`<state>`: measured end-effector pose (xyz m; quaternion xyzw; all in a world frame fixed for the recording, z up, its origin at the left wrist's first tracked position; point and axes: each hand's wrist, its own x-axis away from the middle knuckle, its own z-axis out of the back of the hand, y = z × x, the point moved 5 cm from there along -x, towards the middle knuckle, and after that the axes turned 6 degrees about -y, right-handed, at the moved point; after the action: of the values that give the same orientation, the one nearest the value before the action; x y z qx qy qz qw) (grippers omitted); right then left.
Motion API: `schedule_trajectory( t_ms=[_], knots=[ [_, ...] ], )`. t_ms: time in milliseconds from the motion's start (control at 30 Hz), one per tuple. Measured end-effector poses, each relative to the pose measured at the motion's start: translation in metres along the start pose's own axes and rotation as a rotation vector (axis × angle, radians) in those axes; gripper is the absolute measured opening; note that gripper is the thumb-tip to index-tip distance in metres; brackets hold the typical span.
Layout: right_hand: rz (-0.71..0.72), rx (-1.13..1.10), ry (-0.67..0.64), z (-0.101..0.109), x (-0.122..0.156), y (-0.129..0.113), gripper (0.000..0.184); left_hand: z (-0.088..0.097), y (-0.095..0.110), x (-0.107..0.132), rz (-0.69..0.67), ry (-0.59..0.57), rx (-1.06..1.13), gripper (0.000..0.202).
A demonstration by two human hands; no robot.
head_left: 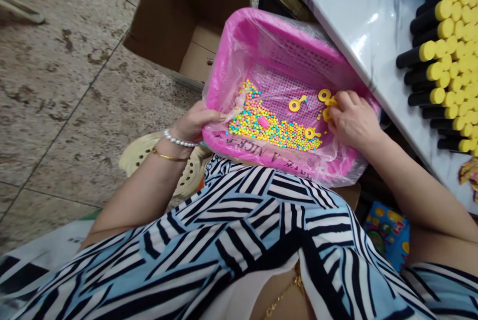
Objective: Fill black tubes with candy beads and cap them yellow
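A pink plastic basket (233,24) lined with clear film rests in front of my body, with a heap of small pastel beads (261,128) in its near corner. My left hand (197,123) grips the basket's near edge through the film. My right hand (353,118) is curled over yellow plastic ring pieces (328,103) at the far side of the beads. Two loose yellow ring pieces (295,104) lie on the basket's mesh floor, and a small pink piece (263,121) sits on the beads.
A white marble-patterned table edge (336,26) runs along the right, bearing rows of black tubes with yellow caps (429,51). An open cardboard box (186,21) stands beyond the basket on a speckled tile floor (63,101). A colourful printed box (388,235) lies below the table.
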<state>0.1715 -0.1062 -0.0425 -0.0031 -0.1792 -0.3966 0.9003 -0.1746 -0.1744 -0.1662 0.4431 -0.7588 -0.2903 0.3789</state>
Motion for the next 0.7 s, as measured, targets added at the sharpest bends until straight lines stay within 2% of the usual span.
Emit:
schedule_trajectory(
  t_ms=[133, 300, 400, 567, 633, 700],
  knots=[
    [-0.047, 0.114, -0.069, 0.007, -0.001, -0.004, 0.038, 0.010, -0.009, -0.009, -0.002, 0.058, 0.053, 0.069],
    [-0.086, 0.139, -0.115, 0.012, -0.001, 0.000, 0.035, 0.009, -0.010, -0.013, 0.018, 0.046, 0.061, 0.071],
    [-0.088, 0.137, -0.108, 0.008, 0.000, 0.005, 0.034, -0.002, -0.007, -0.010, 0.024, 0.048, 0.088, 0.067],
    [-0.106, 0.099, -0.106, 0.004, 0.002, 0.016, 0.032, -0.035, -0.010, 0.002, 0.033, -0.029, 0.086, 0.067],
    [-0.125, 0.064, -0.097, 0.005, 0.003, 0.018, 0.033, -0.039, -0.013, 0.002, 0.029, -0.041, 0.069, 0.071],
    [-0.170, 0.028, -0.057, 0.008, 0.004, 0.017, 0.041, -0.034, -0.014, -0.003, -0.004, -0.031, 0.081, 0.076]
  ],
)
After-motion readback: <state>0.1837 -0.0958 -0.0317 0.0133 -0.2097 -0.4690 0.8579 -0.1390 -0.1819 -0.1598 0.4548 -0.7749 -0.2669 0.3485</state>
